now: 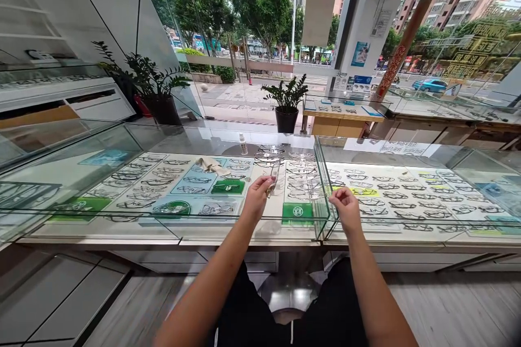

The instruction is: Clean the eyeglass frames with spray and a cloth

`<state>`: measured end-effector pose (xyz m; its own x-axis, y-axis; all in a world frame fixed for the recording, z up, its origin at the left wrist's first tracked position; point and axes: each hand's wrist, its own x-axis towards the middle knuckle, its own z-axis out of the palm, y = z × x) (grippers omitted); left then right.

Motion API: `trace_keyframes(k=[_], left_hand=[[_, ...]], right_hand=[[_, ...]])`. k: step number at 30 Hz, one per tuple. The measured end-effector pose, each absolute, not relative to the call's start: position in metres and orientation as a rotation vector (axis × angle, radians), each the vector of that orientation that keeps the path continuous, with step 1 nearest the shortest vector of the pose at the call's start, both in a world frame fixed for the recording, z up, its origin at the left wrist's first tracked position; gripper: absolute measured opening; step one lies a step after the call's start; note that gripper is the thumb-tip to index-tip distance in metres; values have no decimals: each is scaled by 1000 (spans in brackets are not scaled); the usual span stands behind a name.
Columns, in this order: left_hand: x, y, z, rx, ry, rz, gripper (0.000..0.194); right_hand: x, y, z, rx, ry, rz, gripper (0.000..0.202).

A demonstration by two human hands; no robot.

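A pair of glasses [274,174] is pinched in my left hand [259,193], held upright above the glass display counter [252,227]. To the right, past the joint between two glass cases, my right hand [345,207] is raised with its fingertips pressed together; whatever it may hold is too small to make out. A spray bottle [243,143] stands on the glass top beyond my left hand, and a beige cloth [212,166] lies crumpled to its left. Several glasses frames [268,161] lie just beyond my left hand.
Rows of glasses [394,195] fill both cases. Green cards [297,212] lie among them. A potted plant [286,119] stands behind the counter, a larger one [161,110] at the left. Glass edges [324,184] rise between my hands. A low table [342,111] is farther back.
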<state>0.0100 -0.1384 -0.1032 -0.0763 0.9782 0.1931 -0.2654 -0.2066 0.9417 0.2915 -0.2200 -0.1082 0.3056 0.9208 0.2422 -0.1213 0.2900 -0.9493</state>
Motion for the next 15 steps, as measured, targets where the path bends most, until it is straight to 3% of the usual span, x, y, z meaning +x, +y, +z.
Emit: trace_keyframes(k=[8,15], left_hand=[[8,-151,-104,795,718,1470,32],[7,-158,-97,873,721,1414,28]], right_hand=[[193,-214,-101,-863,-1324,1086,29],[186,-207,-107,-873,-1405,1055,25]])
